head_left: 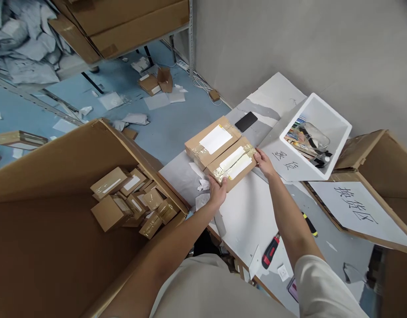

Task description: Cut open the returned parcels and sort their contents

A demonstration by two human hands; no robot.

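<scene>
A small taped cardboard box (pixel 232 163) with white labels on top is between my two hands at the table's far left part. My left hand (pixel 217 192) grips its near left corner, thumb on top. At the right end, my right hand (pixel 265 162) holds the edge with its fingers closed on it. A second cardboard box (pixel 209 142), with one large white label, lies flush against the far side of the held one. Whether the held box is lifted or rests on the table I cannot tell. Crumpled paper (pixel 203 184) lies beside my left hand.
A black phone (pixel 246 122) lies behind the boxes. To the right stand a white bin (pixel 273 152) of mixed items and an open carton (pixel 356 207) with a handwritten sign. A red-black utility knife (pixel 270 252) is nearer me. At left, a large carton (pixel 58 176) holds several small boxes.
</scene>
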